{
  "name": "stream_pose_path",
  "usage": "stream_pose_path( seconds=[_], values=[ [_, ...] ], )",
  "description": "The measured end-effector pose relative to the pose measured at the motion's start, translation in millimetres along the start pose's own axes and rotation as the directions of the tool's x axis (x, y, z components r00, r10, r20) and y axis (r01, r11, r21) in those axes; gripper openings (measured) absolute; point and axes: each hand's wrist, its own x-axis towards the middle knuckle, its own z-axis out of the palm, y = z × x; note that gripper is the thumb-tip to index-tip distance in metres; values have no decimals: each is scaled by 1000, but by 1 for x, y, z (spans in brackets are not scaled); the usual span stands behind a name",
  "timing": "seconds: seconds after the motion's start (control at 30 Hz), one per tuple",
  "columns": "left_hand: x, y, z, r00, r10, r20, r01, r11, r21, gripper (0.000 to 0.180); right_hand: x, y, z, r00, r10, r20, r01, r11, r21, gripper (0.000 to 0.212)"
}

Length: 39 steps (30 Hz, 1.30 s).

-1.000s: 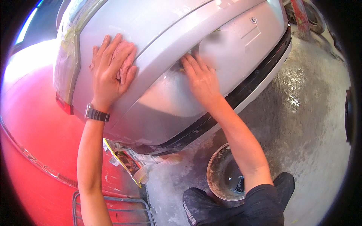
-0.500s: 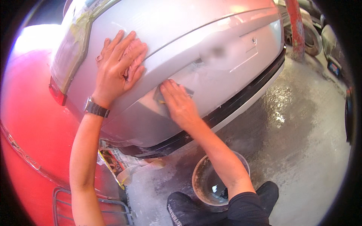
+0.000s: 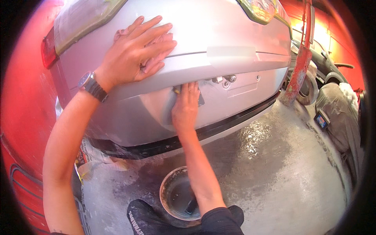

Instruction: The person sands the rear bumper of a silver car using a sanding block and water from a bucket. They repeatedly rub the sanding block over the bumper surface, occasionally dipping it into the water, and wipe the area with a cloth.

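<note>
Wet-patched grey concrete floor (image 3: 282, 188) lies below both hands, with a round, rust-stained basin (image 3: 163, 192) of dark liquid under the right forearm. Ahead, the right hand (image 3: 185, 109) lies with straight fingers together, pressing a thin, dark, flat sheet (image 3: 201, 99), probably abrasive, against the silver painted metal tailgate (image 3: 235, 39); whether its hidden thumb grips an edge I cannot tell. Good work here would call for light, even fingertip pressure, a wet surface and care along the crease above those fingers. Just left of them, a dull, cloudy patch (image 3: 154, 103) meets glossier paint. Farther up, the left hand (image 3: 129, 58) is splayed, ungripped, pinning a crumpled pink cloth (image 3: 156, 58) to the curved metal. Beyond the right hand stands a flaking red post (image 3: 299, 74).
</note>
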Motion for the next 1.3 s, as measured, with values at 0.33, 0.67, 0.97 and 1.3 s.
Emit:
stream_pose_path(
  seconds=[0.33,0.67,0.97,1.3],
  values=[
    [2,4,5,998,17,-55,-18,1000,-12,53,-15,11,-6,1000,-27,9,27,996,-85,61],
    [-3,2,9,999,0,-50,1,1000,13,53,-39,16,-2,998,-57,-1,57,997,-52,63],
    [-7,-4,8,997,19,-72,-17,999,31,53,-105,26,-9,999,41,35,-38,995,-87,64],
    [-6,-3,5,999,-6,-32,7,999,42,47,-101,25,-16,997,39,66,-29,989,-142,55]
  ],
)
